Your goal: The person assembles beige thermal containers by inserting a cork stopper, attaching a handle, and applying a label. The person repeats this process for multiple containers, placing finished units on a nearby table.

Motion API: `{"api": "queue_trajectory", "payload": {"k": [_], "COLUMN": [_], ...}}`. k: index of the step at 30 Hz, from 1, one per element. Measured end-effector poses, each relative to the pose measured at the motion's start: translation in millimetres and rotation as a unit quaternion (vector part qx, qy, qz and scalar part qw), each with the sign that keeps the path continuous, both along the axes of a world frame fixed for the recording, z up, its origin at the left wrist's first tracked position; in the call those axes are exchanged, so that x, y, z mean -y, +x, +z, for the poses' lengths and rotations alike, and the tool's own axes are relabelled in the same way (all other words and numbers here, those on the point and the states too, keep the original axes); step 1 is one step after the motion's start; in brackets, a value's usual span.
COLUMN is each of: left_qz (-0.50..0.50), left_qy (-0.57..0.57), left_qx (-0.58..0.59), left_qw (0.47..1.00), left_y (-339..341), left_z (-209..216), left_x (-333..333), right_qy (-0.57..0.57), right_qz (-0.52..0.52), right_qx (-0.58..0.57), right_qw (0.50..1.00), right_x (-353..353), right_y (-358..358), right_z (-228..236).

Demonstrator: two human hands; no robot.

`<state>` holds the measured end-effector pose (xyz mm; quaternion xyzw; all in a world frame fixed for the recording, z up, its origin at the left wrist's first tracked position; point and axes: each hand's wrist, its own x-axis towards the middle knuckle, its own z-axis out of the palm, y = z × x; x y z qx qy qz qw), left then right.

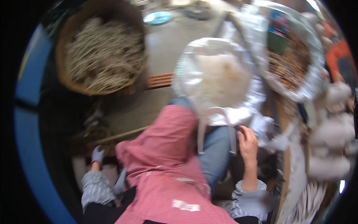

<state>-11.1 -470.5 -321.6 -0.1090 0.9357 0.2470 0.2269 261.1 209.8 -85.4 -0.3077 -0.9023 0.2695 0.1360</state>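
Observation:
My left hand (pixel 97 154), in a pale lavender glove, is low at the left, beside white rounded pieces (pixel 109 172). Its blurred fingers look apart, and I see nothing in them. Bare, with its fingers loosely bent and apart, my right hand (pixel 248 145) is by my right thigh. It holds nothing that I can see. Just left of it, a pale beige U-shaped strip (pixel 216 111) lies across my jeans, curve away from me. Beyond the strip stands a round tub lined with clear plastic (pixel 190 56), with a whitish, brown-stained content (pixel 223 76).
A brown basket (pixel 63 71) of thin pale sticks stands at the far left. At the far right is a plastic-lined container (pixel 317 56) with brown scraps. White rolled bundles (pixel 332 134) are stacked at the right. A red perforated brick (pixel 160 80) and a blue dish (pixel 157 18) are farther off.

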Motion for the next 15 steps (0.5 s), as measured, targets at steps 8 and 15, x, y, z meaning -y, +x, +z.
{"api": "queue_trajectory", "payload": {"k": [8, 15], "left_qz": [0.104, -0.138], "left_qy": [-0.186, -0.118], "left_qx": [-0.003, 0.269], "left_qw": [0.977, 0.946], "left_y": [85, 65], "left_z": [11, -37], "left_x": [76, 27], "right_qy": [0.056, -0.141], "right_qz": [-0.040, -0.438], "right_qx": [0.112, -0.357], "right_qw": [0.991, 0.813], "right_x": [-6, -118], "right_y": [15, 218], "right_z": [-63, 29]}}
